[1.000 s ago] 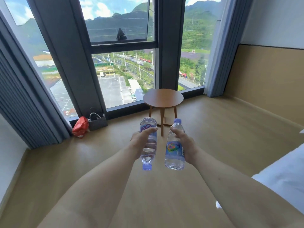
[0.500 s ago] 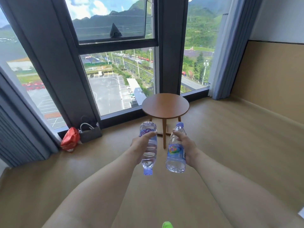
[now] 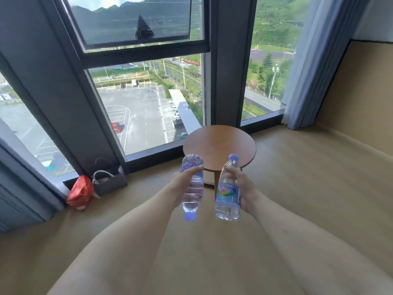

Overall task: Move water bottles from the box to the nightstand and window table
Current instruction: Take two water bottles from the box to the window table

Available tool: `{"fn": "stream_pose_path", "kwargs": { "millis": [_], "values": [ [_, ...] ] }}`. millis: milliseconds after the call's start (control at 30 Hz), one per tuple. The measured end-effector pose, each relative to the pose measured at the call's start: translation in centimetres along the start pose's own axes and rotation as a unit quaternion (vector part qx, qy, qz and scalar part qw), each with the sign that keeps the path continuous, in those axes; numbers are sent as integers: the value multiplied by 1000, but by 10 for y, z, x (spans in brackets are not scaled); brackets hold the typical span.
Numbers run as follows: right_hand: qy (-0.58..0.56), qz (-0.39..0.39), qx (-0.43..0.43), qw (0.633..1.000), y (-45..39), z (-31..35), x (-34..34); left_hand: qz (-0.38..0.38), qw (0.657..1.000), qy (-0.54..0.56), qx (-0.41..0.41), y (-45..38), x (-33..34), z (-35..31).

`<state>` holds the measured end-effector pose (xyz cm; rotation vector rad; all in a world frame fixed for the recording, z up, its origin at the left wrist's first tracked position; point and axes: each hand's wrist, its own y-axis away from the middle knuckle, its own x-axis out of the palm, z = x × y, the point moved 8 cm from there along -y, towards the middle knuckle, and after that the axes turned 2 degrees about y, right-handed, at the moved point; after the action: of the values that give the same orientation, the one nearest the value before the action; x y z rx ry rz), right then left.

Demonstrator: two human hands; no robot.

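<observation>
- Head view, hands: our left hand (image 3: 180, 186) grips an inverted water bottle (image 3: 192, 188), cap down; our right hand (image 3: 244, 188) grips an upright water bottle (image 3: 227, 194).
- Both bottles hang in the air before the round window table (image 3: 221, 143), whose legs are mostly hidden.
- Floor by the window: red bag (image 3: 80, 192), dark bag (image 3: 110, 182), contents seemingly unreadable.

Wooden floor (image 3: 297, 188) carries round table (image 3: 219, 143), red bag (image 3: 80, 191), grey bag (image 3: 109, 183).

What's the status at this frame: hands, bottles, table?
Left hand grips an inverted bottle, cap down. Right hand grips an upright bottle. Round window table ahead, top bare; nothing blocking.
</observation>
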<state>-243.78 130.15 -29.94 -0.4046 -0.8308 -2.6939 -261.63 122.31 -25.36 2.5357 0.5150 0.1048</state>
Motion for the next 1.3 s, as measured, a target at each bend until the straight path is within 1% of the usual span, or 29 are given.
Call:
{"fn": "stream_pose_path", "kwargs": {
  "millis": [100, 200, 333, 433, 567, 733, 867, 933, 1033, 1167, 1233, 1300],
  "values": [
    [-14, -3, 6, 1000, -45, 16, 3, 27, 1000, -13, 0, -55, 4, -20],
    [-35, -15, -11, 999, -95, 35, 9, 53, 999, -13, -5, -116, 9, -41],
    [-15, -24, -31, 999, -160, 72, 27, 90, 995, -38, -21, -199, 14, -81],
    [19, -77, -30, 996, -205, 105, 32, 126, 989, -63, -35, -255, 18, -115],
    [58, -130, -58, 988, -262, 147, 35, 161, 978, -122, -44, -324, 21, -158],
    [99, -170, -51, 979, -333, 169, 19, 141, 976, -155, -56, -406, 27, -181],
    [161, -188, -59, 967, -387, 183, 6, 81, 968, -238, -21, -461, 29, -205],
    [179, -187, -59, 964, -424, 190, -2, 85, 960, -265, -23, -494, 35, -213],
    [195, -194, -49, 960, -482, 207, -16, 107, 956, -266, -60, -538, 49, -223],
    [217, -207, -16, 954, -552, 227, -40, 116, 925, -353, -75, -593, 70, -235],
    [263, -203, 17, 943, -580, 236, -52, 107, 905, -407, -66, -617, 82, -241],
    [323, -191, 33, 926, -605, 248, -60, 83, 878, -470, -42, -640, 95, -250]
  ]
}}
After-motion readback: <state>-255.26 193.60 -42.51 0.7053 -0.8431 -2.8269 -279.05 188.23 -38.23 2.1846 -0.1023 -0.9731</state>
